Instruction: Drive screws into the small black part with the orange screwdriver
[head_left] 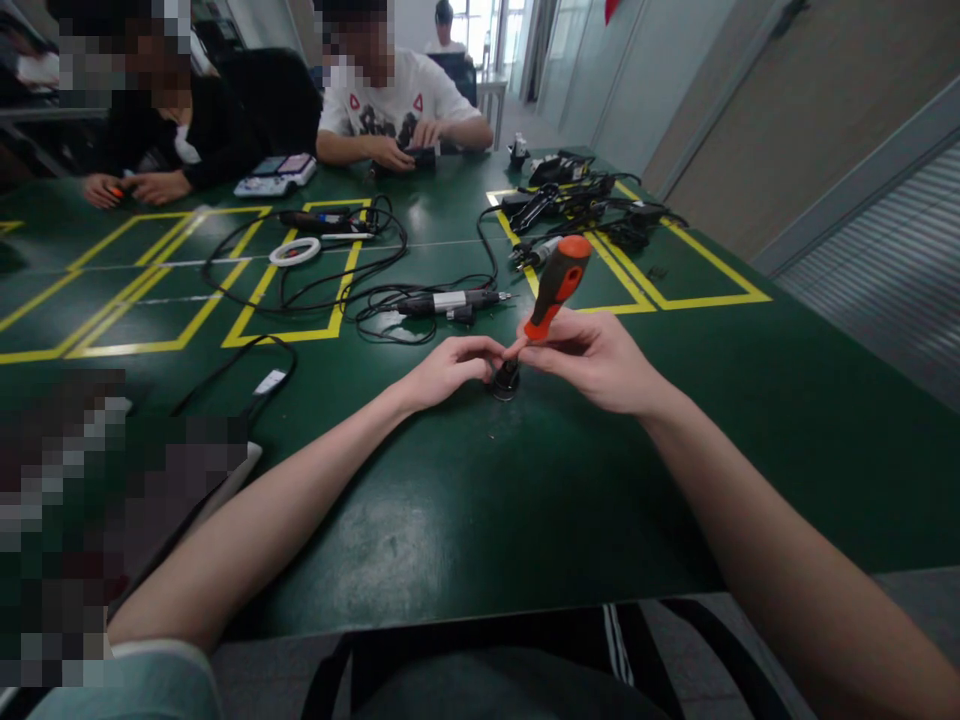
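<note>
An orange-and-black screwdriver (pixel 556 287) leans to the right, handle uppermost, its lower end over a small black round part (pixel 505 385) on the green table. My right hand (pixel 609 362) is closed around the lower end of the screwdriver with thumb and fingers, just under the handle. From the other side, the bent fingers of my left hand (pixel 448 374) pinch at the black part's edge. Fingertips of both hands meet here and cover the screwdriver's tip, so its exact contact with the part is hidden.
Beyond my hands lies a black-and-silver corded tool (pixel 450 301) with looped cable. A white ring (pixel 295 251) rests farther left. Black cables and devices (pixel 577 195) are heaped at back right. Two people sit across the table (pixel 420 540); one in a white shirt (pixel 409 100) handles a dark object.
</note>
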